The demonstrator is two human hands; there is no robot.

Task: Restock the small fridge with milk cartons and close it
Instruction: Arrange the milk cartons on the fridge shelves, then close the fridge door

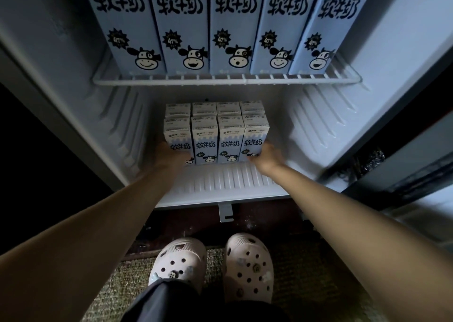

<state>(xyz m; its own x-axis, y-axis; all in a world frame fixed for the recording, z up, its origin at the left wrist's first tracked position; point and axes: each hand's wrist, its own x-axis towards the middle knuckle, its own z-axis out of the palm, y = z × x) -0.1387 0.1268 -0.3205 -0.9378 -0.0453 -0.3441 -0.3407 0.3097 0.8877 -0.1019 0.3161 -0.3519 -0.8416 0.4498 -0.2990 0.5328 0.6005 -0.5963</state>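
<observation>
Milk cartons stand in a tight block on the ribbed floor of the small fridge, four across in the front row with a second row of four touching behind them, and you have them bracketed from both sides. Your left hand is pressed flat against the outer face of the leftmost front carton, and your right hand presses the outer face of the rightmost one, so the front row is squeezed between your two palms. The fingers of each hand lie together along the carton sides; their tips are partly hidden and blurred, so you cannot see how far they wrap. Above, a white wire shelf carries five tall cartons side by side, the rightmost leaning slightly. Every pack is pale blue and white with bold black Chinese lettering, a cartoon cow face near the bottom, and a dark starburst badge reading "47%" on the tall ones; the smaller print is too fine to read. The fridge door hangs open at your right. Your feet, in pale perforated clogs, stand on a woven mat just in front of the cabinet.
</observation>
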